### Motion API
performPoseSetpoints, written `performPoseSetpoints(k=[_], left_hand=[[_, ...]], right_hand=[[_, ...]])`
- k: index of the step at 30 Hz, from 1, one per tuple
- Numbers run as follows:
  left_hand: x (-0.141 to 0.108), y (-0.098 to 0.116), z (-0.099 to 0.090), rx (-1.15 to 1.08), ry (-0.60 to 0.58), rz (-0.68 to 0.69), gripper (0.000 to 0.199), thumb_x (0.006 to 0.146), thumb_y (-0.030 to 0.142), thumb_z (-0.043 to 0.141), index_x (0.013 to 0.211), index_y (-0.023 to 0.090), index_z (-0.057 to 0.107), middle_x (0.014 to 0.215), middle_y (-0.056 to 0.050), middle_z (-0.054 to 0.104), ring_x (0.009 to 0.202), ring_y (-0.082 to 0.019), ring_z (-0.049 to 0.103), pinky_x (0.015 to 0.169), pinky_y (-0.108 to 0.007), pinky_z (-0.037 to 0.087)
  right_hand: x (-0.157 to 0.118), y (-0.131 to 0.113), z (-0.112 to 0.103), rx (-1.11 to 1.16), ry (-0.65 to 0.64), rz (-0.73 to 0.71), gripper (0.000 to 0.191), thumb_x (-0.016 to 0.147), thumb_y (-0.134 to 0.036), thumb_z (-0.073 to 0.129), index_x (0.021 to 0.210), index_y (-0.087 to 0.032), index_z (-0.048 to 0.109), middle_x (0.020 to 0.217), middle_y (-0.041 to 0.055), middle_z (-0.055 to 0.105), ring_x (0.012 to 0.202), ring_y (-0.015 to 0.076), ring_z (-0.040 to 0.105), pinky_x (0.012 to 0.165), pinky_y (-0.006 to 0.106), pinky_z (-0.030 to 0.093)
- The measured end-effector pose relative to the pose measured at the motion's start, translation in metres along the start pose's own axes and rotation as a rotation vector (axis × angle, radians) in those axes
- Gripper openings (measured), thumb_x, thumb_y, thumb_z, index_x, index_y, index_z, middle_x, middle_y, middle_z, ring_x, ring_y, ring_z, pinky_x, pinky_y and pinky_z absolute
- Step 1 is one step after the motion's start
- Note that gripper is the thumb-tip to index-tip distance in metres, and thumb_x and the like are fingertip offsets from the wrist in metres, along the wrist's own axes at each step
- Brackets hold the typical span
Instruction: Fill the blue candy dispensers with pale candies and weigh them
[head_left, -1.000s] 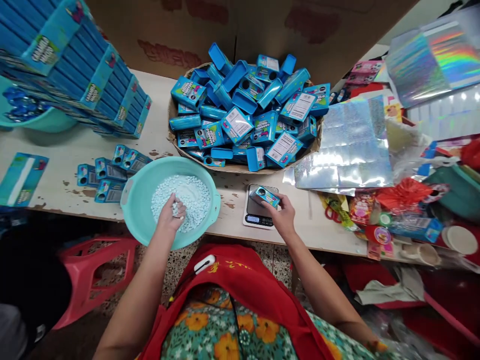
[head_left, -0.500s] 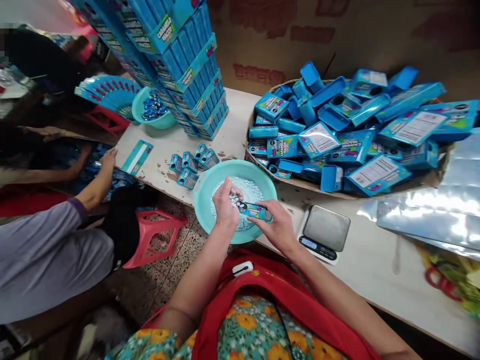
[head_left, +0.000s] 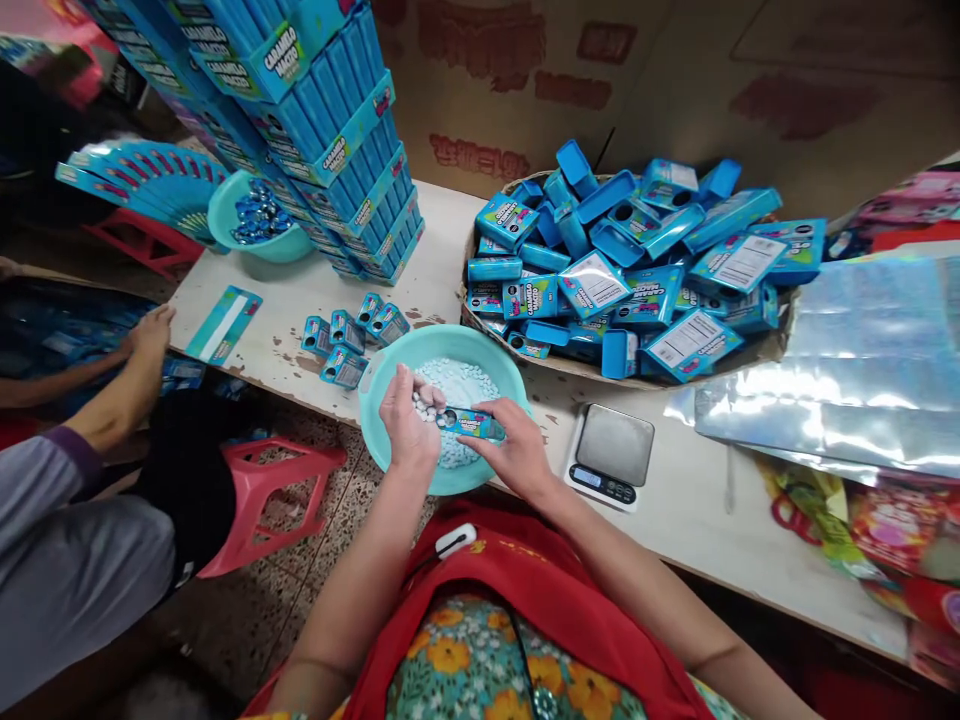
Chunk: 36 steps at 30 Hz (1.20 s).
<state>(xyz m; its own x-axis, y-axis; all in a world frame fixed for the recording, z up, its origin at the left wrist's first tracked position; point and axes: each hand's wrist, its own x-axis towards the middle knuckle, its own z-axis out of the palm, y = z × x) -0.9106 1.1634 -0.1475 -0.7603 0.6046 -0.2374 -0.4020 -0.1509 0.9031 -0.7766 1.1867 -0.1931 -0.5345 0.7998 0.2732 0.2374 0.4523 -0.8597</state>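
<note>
Cupped over the turquoise basin point(head_left: 373, 425), my left hand point(head_left: 409, 428) holds a small heap of white candies point(head_left: 424, 400). My right hand point(head_left: 517, 450) grips a small blue candy box point(head_left: 474, 424) between thumb and fingers. The box lies on its side, its end with the round hole against the candies in my left palm. More white candies point(head_left: 461, 375) fill the bottom of the basin below both hands. Left of the basin, several similar small boxes point(head_left: 345, 335) stand grouped on the table.
Tall stacks of packed blue boxes point(head_left: 330, 150) rise at the back left. A carton heaped with empty-looking blue boxes point(head_left: 600, 270) stands behind the basin. A digital scale point(head_left: 616, 445) sits at right, near silvery sheets point(head_left: 862, 370). A co-worker's arm point(head_left: 135, 385) is at left.
The camera view has shifted, so the table's things appear farther left. Both hands stay over the basin, with the box still held against the candies in my left palm.
</note>
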Motion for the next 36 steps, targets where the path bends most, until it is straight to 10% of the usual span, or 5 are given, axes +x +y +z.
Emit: performPoseSetpoints(k=[11, 17, 20, 24, 36], left_hand=[[0.006, 0.003, 0.001, -0.035, -0.091, -0.109, 0.035, 0.078, 0.044, 0.067, 0.070, 0.018, 0.047, 0.050, 0.008, 0.033, 0.038, -0.003, 0.031, 0.034, -0.016, 0.019], [0.025, -0.016, -0.032, 0.580, -0.160, 0.045, 0.032, 0.079, 0.052, 0.059, 0.079, 0.020, 0.055, 0.064, 0.001, 0.052, 0.062, -0.013, 0.055, 0.054, -0.022, 0.044], [0.038, -0.039, -0.062, 0.974, -0.261, 0.115, 0.042, 0.063, 0.045, 0.074, 0.093, 0.018, 0.063, 0.100, -0.009, 0.064, 0.106, -0.027, 0.055, 0.086, -0.036, 0.046], [0.041, -0.063, -0.089, 1.232, -0.296, 0.027, 0.054, 0.073, 0.056, 0.060, 0.112, 0.018, 0.060, 0.119, -0.013, 0.060, 0.109, -0.030, 0.056, 0.091, -0.043, 0.044], [0.030, -0.075, -0.067, 1.249, -0.328, -0.047, 0.050, 0.071, 0.058, 0.059, 0.104, 0.021, 0.065, 0.107, -0.005, 0.068, 0.094, -0.024, 0.062, 0.086, -0.034, 0.047]], right_hand=[[0.000, 0.012, 0.009, 0.103, 0.021, 0.065, 0.037, 0.075, -0.047, 0.071, 0.102, -0.023, 0.063, 0.094, 0.0060, 0.064, 0.090, 0.0231, 0.060, 0.081, 0.037, 0.048], [-0.044, 0.028, -0.051, 0.244, 0.183, 0.252, 0.039, 0.070, -0.042, 0.076, 0.101, -0.023, 0.063, 0.097, 0.0040, 0.064, 0.089, 0.0199, 0.061, 0.081, 0.033, 0.050], [-0.088, 0.059, -0.095, 0.148, 0.368, 0.421, 0.039, 0.072, -0.040, 0.075, 0.103, -0.021, 0.061, 0.098, 0.0043, 0.063, 0.088, 0.0195, 0.061, 0.078, 0.032, 0.050], [-0.128, 0.116, -0.130, 0.019, 0.576, 0.584, 0.041, 0.070, -0.042, 0.073, 0.101, -0.018, 0.060, 0.093, 0.0040, 0.062, 0.085, 0.0194, 0.061, 0.079, 0.034, 0.050], [-0.184, 0.150, -0.158, 0.064, 0.814, 0.728, 0.050, 0.080, -0.049, 0.058, 0.120, -0.019, 0.051, 0.126, 0.0132, 0.054, 0.112, 0.0229, 0.055, 0.094, 0.043, 0.045]])
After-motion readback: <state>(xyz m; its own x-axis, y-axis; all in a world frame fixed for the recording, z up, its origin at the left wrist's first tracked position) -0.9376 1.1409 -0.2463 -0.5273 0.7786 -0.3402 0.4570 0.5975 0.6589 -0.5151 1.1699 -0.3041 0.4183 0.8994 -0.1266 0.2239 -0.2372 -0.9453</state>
